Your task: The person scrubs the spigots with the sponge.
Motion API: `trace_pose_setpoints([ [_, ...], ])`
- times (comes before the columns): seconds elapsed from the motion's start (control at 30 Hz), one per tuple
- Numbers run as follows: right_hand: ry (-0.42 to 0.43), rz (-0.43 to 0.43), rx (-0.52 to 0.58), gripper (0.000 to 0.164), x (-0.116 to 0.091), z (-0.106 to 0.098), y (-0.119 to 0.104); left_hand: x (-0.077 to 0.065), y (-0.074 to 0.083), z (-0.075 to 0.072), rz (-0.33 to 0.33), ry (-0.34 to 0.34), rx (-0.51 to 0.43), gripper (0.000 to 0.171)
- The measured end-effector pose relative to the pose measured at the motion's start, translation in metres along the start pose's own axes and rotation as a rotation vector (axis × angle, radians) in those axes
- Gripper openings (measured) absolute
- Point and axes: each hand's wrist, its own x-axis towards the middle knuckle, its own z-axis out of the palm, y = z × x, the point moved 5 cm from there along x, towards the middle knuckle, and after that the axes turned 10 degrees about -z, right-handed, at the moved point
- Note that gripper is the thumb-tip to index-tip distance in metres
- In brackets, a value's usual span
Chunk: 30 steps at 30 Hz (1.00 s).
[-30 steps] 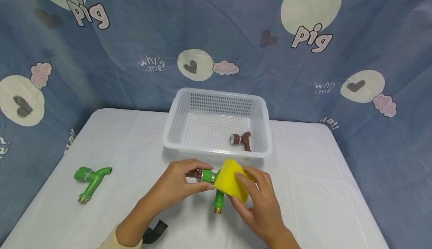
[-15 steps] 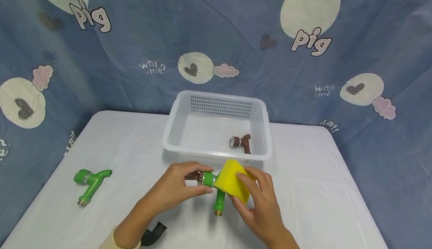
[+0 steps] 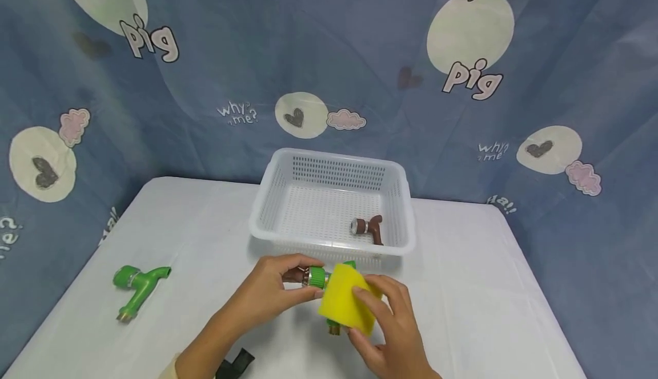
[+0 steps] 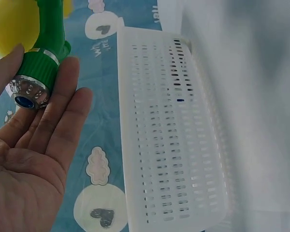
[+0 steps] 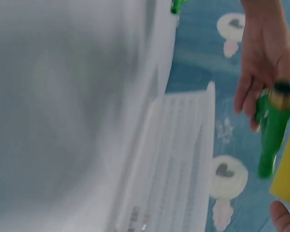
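In the head view my left hand pinches a green faucet by its ribbed knob end, between thumb and fingers. My right hand holds a yellow sponge against the faucet's body, hiding most of it. The brass threaded end pokes out below the sponge, and a bit of green shows above it. The left wrist view gives a close look at the green knob with its silver cap. Seen from the right wrist, the green body lies beside the sponge.
A white perforated basket stands at the back of the white-covered table, with a brown faucet inside. Another green faucet lies at the left. A black strip-like thing lies near the left forearm. A blue printed cloth hangs behind.
The sponge has slid down the faucet body toward the brass end, uncovering green above it. My left hand keeps its grip on the knob. The whole head view has shifted slightly.
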Motion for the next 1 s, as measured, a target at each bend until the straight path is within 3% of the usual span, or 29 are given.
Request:
trace_pose_setpoints([
  [0.1, -0.046, -0.043, 0.006, 0.043, 0.001, 0.004, -0.007, -0.002, 0.0, 0.002, 0.0, -0.003, 0.01, 0.039],
  [0.2, -0.079, -0.018, -0.022, 0.042, 0.002, 0.004, -0.004, -0.003, 0.0, 0.002, 0.01, -0.013, 0.015, 0.038],
  [0.5, -0.038, 0.068, -0.116, 0.045, 0.0, -0.007, 0.015, -0.002, -0.003, 0.002, -0.016, -0.022, 0.013, 0.041],
  [0.77, -0.085, -0.018, -0.068, 0.044, -0.001, -0.001, 0.002, -0.003, -0.002, 0.002, 0.007, -0.026, 0.012, 0.04],
  [1.0, -0.054, 0.005, -0.091, 0.043, 0.0, -0.004, 0.009, -0.002, -0.003, 0.003, 0.002, -0.034, 0.017, 0.038],
])
